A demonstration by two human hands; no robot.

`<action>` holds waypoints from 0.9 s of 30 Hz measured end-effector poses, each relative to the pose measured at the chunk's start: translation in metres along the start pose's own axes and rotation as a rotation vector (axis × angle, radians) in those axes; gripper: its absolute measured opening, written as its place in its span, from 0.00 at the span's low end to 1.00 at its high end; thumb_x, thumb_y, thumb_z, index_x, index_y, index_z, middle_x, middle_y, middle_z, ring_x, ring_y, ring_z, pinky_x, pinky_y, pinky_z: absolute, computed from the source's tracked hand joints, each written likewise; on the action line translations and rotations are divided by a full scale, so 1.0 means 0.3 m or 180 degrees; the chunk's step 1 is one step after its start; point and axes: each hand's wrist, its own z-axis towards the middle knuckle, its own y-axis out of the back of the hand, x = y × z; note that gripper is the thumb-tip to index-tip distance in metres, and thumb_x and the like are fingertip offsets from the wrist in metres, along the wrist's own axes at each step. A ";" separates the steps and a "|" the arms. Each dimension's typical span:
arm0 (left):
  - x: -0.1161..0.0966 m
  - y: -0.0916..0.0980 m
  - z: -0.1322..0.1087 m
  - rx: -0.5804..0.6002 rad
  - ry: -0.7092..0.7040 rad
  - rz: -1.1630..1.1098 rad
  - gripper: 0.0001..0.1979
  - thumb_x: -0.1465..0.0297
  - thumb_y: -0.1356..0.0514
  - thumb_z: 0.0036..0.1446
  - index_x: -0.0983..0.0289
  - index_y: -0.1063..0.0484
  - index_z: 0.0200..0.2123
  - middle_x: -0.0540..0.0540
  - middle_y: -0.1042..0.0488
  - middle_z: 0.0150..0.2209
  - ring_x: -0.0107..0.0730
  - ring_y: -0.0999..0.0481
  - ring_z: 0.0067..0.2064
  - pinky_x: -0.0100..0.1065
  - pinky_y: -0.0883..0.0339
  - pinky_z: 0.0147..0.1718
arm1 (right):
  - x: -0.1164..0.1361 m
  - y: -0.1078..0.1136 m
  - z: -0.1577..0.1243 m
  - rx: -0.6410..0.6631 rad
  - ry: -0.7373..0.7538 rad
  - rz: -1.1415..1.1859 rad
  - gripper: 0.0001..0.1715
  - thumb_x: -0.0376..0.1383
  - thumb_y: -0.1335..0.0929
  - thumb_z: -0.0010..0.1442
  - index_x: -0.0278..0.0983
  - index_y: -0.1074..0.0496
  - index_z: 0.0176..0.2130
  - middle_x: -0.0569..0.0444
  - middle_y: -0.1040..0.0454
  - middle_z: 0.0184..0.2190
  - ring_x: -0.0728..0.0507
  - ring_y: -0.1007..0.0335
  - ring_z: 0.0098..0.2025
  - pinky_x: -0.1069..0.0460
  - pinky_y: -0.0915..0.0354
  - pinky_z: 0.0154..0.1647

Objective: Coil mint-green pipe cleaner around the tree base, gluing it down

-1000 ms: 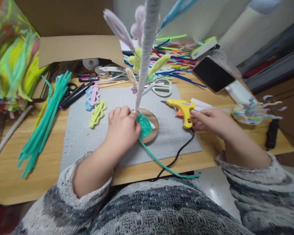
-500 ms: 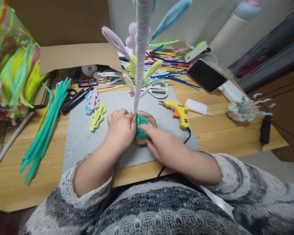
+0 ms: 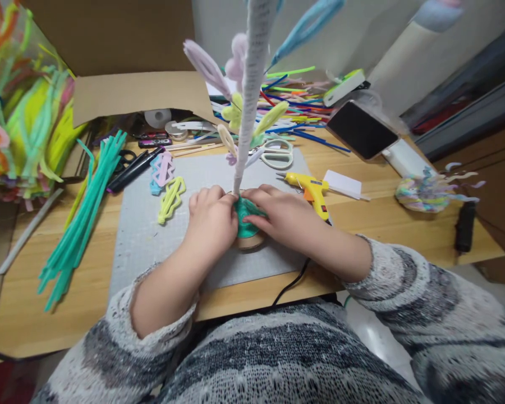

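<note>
A tall white wrapped stem [image 3: 253, 95] stands on a round wooden base [image 3: 249, 243]. Around its foot lies a green fuzzy pipe-cleaner piece [image 3: 244, 223], covering part of the base. My left hand [image 3: 212, 221] is closed at the stem's foot, thumb against the stem and the green piece's left edge; its fingertips are partly hidden. From the right, my right hand [image 3: 284, 214] grips the green piece, fingers across its far side and thumb on its near side. Lilac loops [image 3: 208, 67], yellow petals [image 3: 273, 116] and a blue loop [image 3: 309, 29] show around the stem.
A grey cutting mat [image 3: 143, 247] lies under the base. Right of it are a yellow glue gun [image 3: 309, 188] and a phone [image 3: 362, 129]. Scissors [image 3: 278, 154] lie behind. Green pipe cleaners [image 3: 84, 219] and zigzag pieces [image 3: 171, 199] are at left.
My right hand has shifted up and over the far side of the green piece, uncovering more of its front. My left hand stays at the stem's foot. The whole view has shifted slightly.
</note>
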 end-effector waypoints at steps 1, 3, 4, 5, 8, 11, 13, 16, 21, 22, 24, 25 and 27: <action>0.001 -0.001 0.000 -0.0004 -0.0008 0.0021 0.18 0.73 0.48 0.57 0.62 0.25 0.47 0.59 0.28 0.41 0.48 0.34 0.47 0.48 0.44 0.48 | 0.006 -0.002 0.006 -0.0026 0.0033 -0.0044 0.19 0.39 0.36 0.65 0.38 0.32 0.54 0.48 0.27 0.50 0.42 0.28 0.43 0.49 0.37 0.41; 0.002 -0.002 -0.001 -0.0023 -0.0032 0.0073 0.18 0.73 0.48 0.57 0.61 0.24 0.47 0.59 0.28 0.41 0.48 0.34 0.47 0.48 0.44 0.48 | 0.011 -0.001 0.019 -0.0050 0.0034 -0.0134 0.16 0.38 0.38 0.66 0.38 0.29 0.50 0.49 0.26 0.46 0.43 0.28 0.40 0.50 0.38 0.38; 0.002 -0.002 -0.001 -0.0037 -0.0048 0.0099 0.18 0.73 0.48 0.57 0.61 0.24 0.47 0.59 0.28 0.41 0.48 0.34 0.47 0.48 0.44 0.48 | 0.008 0.000 0.026 -0.0060 -0.0012 -0.0171 0.15 0.38 0.39 0.66 0.37 0.28 0.47 0.49 0.25 0.45 0.43 0.29 0.39 0.51 0.39 0.37; 0.003 -0.003 -0.002 -0.0051 -0.0066 0.0124 0.18 0.73 0.49 0.58 0.61 0.25 0.47 0.59 0.28 0.41 0.48 0.34 0.47 0.48 0.44 0.47 | 0.003 0.002 0.033 -0.0069 -0.0077 -0.0199 0.15 0.37 0.40 0.66 0.37 0.27 0.45 0.48 0.24 0.43 0.43 0.29 0.39 0.51 0.40 0.37; 0.002 -0.004 -0.006 -0.0093 -0.0140 0.0214 0.17 0.72 0.49 0.59 0.61 0.25 0.48 0.60 0.28 0.41 0.49 0.34 0.47 0.48 0.44 0.47 | -0.025 0.003 0.052 -0.0127 -0.0307 -0.0186 0.14 0.36 0.39 0.65 0.36 0.26 0.42 0.48 0.24 0.41 0.43 0.29 0.40 0.51 0.40 0.37; -0.001 -0.004 -0.010 -0.0128 -0.0208 0.0329 0.17 0.73 0.49 0.59 0.61 0.25 0.47 0.60 0.28 0.41 0.49 0.35 0.46 0.48 0.45 0.47 | -0.056 -0.002 0.064 -0.0094 -0.0404 -0.0098 0.13 0.36 0.38 0.63 0.37 0.25 0.41 0.49 0.23 0.41 0.43 0.30 0.41 0.51 0.40 0.39; -0.003 -0.003 -0.012 -0.0135 -0.0230 0.0394 0.17 0.73 0.50 0.60 0.61 0.25 0.47 0.61 0.29 0.41 0.49 0.35 0.46 0.48 0.45 0.47 | -0.070 -0.006 0.068 -0.0081 -0.0444 -0.0064 0.12 0.36 0.37 0.62 0.37 0.25 0.40 0.49 0.22 0.40 0.43 0.29 0.40 0.51 0.40 0.38; -0.002 -0.001 -0.012 -0.0130 -0.0232 0.0433 0.17 0.72 0.49 0.60 0.62 0.25 0.48 0.61 0.29 0.41 0.49 0.35 0.46 0.48 0.45 0.47 | -0.080 -0.009 0.067 -0.0096 -0.0471 0.0065 0.12 0.36 0.36 0.61 0.37 0.24 0.40 0.49 0.22 0.38 0.43 0.30 0.38 0.51 0.40 0.37; 0.002 -0.001 -0.010 -0.0126 -0.0222 0.0407 0.17 0.71 0.47 0.59 0.62 0.25 0.49 0.61 0.28 0.41 0.49 0.34 0.46 0.48 0.45 0.48 | -0.077 -0.011 0.072 -0.0189 -0.0516 0.0299 0.11 0.34 0.36 0.60 0.36 0.24 0.39 0.50 0.22 0.35 0.45 0.31 0.35 0.52 0.40 0.37; 0.003 -0.002 -0.009 -0.0120 -0.0216 0.0411 0.17 0.71 0.47 0.59 0.62 0.25 0.49 0.60 0.28 0.41 0.49 0.34 0.47 0.48 0.45 0.48 | -0.072 -0.011 0.076 -0.0226 -0.0545 0.0295 0.11 0.34 0.36 0.60 0.36 0.24 0.39 0.50 0.23 0.35 0.45 0.31 0.36 0.52 0.40 0.37; 0.003 -0.003 -0.008 -0.0107 -0.0206 0.0401 0.17 0.71 0.47 0.59 0.62 0.25 0.49 0.60 0.28 0.42 0.49 0.34 0.47 0.47 0.45 0.48 | -0.057 -0.010 0.084 -0.0261 -0.0601 0.0280 0.12 0.35 0.36 0.61 0.35 0.25 0.39 0.49 0.23 0.36 0.44 0.30 0.37 0.52 0.40 0.38; 0.003 -0.003 -0.008 -0.0100 -0.0200 0.0385 0.17 0.71 0.47 0.58 0.62 0.25 0.49 0.60 0.28 0.42 0.49 0.34 0.47 0.47 0.45 0.48 | -0.049 -0.009 0.088 -0.0252 -0.0617 0.0285 0.12 0.35 0.37 0.61 0.35 0.25 0.39 0.49 0.23 0.37 0.44 0.30 0.38 0.52 0.39 0.38; 0.003 -0.001 -0.008 -0.0093 -0.0186 0.0358 0.17 0.71 0.46 0.58 0.62 0.25 0.48 0.61 0.28 0.42 0.49 0.34 0.47 0.48 0.45 0.48 | -0.032 -0.006 0.091 -0.0193 -0.0607 0.0321 0.12 0.36 0.37 0.62 0.36 0.25 0.40 0.49 0.23 0.38 0.43 0.30 0.39 0.51 0.39 0.39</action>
